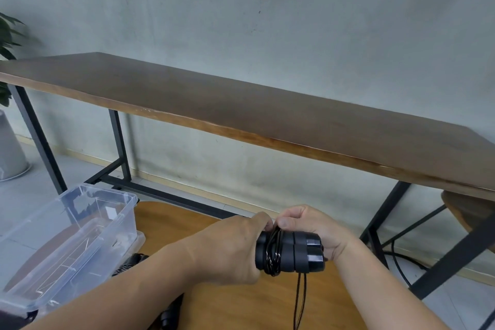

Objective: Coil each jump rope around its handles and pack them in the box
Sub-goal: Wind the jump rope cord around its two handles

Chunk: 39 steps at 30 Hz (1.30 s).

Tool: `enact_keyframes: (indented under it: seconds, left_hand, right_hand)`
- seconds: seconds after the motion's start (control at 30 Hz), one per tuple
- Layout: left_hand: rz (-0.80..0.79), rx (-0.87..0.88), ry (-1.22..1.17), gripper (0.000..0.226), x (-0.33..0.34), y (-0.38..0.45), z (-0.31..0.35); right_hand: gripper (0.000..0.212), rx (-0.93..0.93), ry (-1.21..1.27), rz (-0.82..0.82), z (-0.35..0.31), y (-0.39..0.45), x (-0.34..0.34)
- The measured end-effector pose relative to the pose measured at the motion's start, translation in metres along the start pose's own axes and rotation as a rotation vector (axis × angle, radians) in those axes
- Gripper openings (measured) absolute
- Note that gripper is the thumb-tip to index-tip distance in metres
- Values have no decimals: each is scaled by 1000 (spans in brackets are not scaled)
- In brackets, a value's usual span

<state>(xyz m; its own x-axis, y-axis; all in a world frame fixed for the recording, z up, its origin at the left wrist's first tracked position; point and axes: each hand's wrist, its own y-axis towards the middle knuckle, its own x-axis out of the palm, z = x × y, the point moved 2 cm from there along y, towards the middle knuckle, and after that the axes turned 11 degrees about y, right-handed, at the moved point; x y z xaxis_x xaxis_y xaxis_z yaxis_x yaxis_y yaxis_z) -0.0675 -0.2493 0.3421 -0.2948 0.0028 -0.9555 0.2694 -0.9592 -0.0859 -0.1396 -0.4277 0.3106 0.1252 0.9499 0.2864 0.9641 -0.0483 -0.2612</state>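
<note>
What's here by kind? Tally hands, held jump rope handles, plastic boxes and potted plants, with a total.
Hands: 2, left hand and right hand
Held jump rope handles: 2, upper and lower
Clear plastic box: 1
Potted plant: 1
Total: 6

We face a grey concrete wall point(294, 8); a long wooden bench point(241, 104) on black metal legs point(119, 142) stands against it.

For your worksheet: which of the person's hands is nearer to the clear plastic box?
Left. The left hand grips the handles on the side toward the clear plastic box, though apart from it. The right hand holds the handles' far end, farther from the box.
</note>
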Motion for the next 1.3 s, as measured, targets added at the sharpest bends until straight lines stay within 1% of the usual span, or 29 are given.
enact_keyframes:
  seconds: [0.07, 0.1, 0.17, 0.2, 0.23, 0.3, 0.33, 0.4, 0.43, 0.5, 0.57, 0.67, 0.73, 0.8, 0.87, 0.97, 1.03, 1.13, 1.3]
  left_hand:
    - [13, 5, 2, 57, -2, 0, 1]
    - [28, 4, -6, 60, -2, 0, 1]
    - [56, -16, -30, 69, -1, 1, -1]
    - [67, -33, -47, 74, 0, 3, 0]
    - [77, -57, -65, 77, 2, 4, -1]
    - [119, -119, -87, 77, 4, 8, -3]
    - [162, -148, -75, 72, 4, 10, -6]
    - [242, -170, 15, 53, 4, 15, -10]
    - [253, -175, 75, 44, 4, 17, -12]
    - [222, -196, 170, 41, 9, 20, -16]
    - [204, -233, 229, 41, 13, 25, -20]
    - [233, -239, 305, 31, 17, 30, -21]
    - [249, -225, 374, 26, 20, 35, -18]
    - [258, -230, 441, 25, 21, 38, -17]
    - [256, -252, 520, 25, 23, 41, -18]
    - [203, -288, 600, 26, 32, 42, -21]
    - [180, -305, 647, 29, 34, 40, -23]
    - [180, -316, 647, 31, 34, 39, -23]
    - [109, -216, 657, 33, 44, 35, -14]
  right_hand:
    - [44, -9, 60, 21, 4, -2, 5]
    - [40, -5, 127, 51, 6, -5, 10]
    - [22, 28, 426, 152, 24, -5, 15]
    - [17, 15, 558, 176, 33, -5, 17]
    - [16, -13, 629, 194, 42, -5, 21]
    - [7, -3, 590, 244, 57, -6, 30]
    - [11, 4, 537, 279, 66, -5, 33]
    - [20, 11, 518, 365, 75, -8, 47]
    - [23, 7, 491, 385, 77, -10, 54]
    - [29, 2, 331, 454, 79, -13, 65]
    - [34, -16, 27, 535, 75, -14, 70]
    - [33, -19, -529, 557, 67, -17, 75]
    - [30, 31, -748, 525, 60, -20, 76]
    - [29, 109, -852, 481, 53, -21, 82]
    - [34, 129, -953, 445, 47, -26, 93]
    - [33, 84, -1113, 398, 38, -33, 101]
    - [33, 57, -1137, 379, 27, -33, 97]
    - [37, 9, -1207, 332, 8, -30, 88]
    - [25, -21, -1413, 114, -9, -25, 83]
